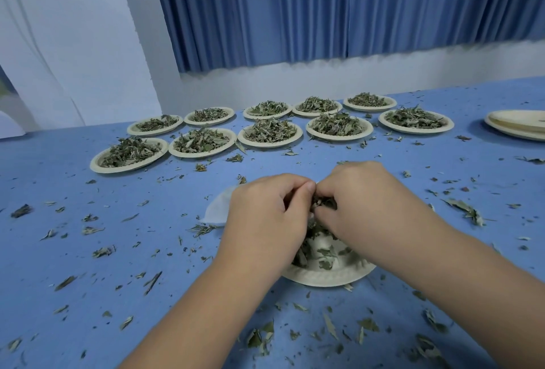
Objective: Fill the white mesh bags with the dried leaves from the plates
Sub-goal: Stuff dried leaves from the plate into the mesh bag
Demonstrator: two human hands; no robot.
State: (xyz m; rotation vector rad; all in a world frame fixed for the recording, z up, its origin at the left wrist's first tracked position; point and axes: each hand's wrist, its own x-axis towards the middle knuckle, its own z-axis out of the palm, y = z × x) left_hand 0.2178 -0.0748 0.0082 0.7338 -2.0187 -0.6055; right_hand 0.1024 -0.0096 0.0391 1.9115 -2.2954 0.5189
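Meeting above the plate (324,278), left hand (265,215) grips white mesh bag (216,210); right hand (362,206) pinches dried leaves (324,203).

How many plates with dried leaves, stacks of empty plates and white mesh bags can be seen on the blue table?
Far plates of dried leaves: 10
Near plate of dried leaves: 1
Stack of empty plates: 1 (plates inside cannot be counted)
White mesh bag: 1
Total: 13

White mesh bag (216,210) — dried leaves (324,254) on plate (324,279)
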